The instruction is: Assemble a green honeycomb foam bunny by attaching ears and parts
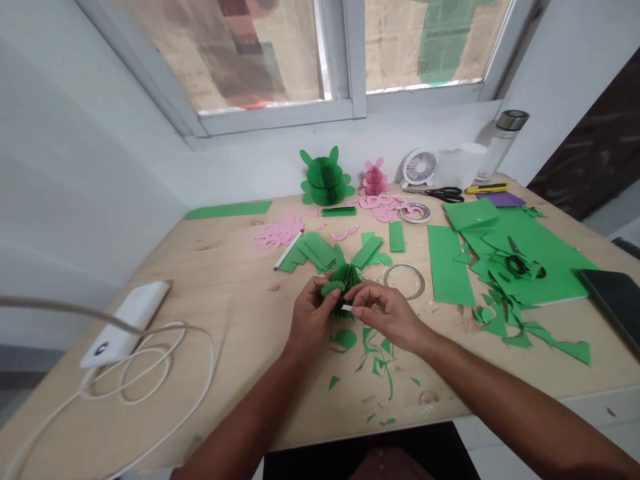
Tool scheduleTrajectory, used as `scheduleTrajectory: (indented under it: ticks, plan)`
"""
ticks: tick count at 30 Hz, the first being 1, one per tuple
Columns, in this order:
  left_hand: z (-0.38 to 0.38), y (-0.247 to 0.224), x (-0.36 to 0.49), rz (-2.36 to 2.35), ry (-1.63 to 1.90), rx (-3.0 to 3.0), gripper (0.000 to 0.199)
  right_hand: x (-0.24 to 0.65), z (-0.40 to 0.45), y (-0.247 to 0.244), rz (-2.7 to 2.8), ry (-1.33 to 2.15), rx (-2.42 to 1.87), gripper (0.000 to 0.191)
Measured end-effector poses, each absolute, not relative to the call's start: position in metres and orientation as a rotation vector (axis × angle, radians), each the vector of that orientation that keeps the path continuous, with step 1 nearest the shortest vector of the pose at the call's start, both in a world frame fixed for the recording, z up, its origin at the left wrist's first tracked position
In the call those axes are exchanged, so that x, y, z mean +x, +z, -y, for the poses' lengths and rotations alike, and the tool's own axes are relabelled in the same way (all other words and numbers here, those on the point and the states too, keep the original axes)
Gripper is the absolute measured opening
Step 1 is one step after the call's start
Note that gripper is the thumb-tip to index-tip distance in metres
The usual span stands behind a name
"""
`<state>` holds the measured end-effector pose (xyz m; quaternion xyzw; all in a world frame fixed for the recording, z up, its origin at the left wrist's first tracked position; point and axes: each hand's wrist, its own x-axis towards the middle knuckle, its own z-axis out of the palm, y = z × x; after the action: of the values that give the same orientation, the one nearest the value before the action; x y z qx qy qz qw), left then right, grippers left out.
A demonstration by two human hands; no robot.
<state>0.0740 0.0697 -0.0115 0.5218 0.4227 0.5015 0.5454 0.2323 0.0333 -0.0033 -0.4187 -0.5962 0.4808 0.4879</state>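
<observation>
Between my hands is a green pleated-paper figure (351, 275), low over the table's middle. My left hand (311, 310) is closed on its left side, the thumb pressing a green paper oval (332, 289) there. In a pinch at the figure's lower front, my right hand (385, 312) holds a small white strip (347, 308), possibly tape. Part of the figure is hidden by the fingers. Just below lie a round green paper piece (345, 339) and thin green scraps (379, 363). Green paper rectangles (317, 250) lie behind the figure, and a tape roll (405, 282) lies to its right.
At the back stand a larger green paper figure (325, 181), a pink one (375, 181), a small fan (420, 167) and a bottle (503, 147). Scissors (447, 194), a yellow cutter (487, 189) and green sheets (550, 253) lie right; a white power bank (127, 320) with cable lies left.
</observation>
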Motion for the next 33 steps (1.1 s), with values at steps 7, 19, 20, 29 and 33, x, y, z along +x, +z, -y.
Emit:
scheduleTrajectory:
  ticks: [7,19,20,29,33]
  plan:
    - [-0.0705,-0.0114,0.0741,-1.013,1.194,1.205,0.021,0.2335,-0.0334,-0.003,1.486,1.05,-1.072,0.012]
    - [-0.0719,-0.0114,0.0719,-1.036,1.215,1.159,0.02,0.2316,-0.0302,-0.0012,1.376,1.165,-1.078,0.012]
    - [-0.0722,-0.0119,0.0715,-1.037,1.213,1.158,0.02,0.2313,-0.0295,-0.0009,1.392,1.146,-1.083,0.011]
    - [-0.0765,-0.0171,0.0686,-1.002,1.202,1.138,0.021,0.2317,-0.0242,0.0004,1.749,0.774,-1.136,0.008]
    - [-0.0763,-0.0155,0.068,-1.012,1.198,1.137,0.022,0.2323,-0.0238,-0.0006,1.861,0.667,-1.083,0.009]
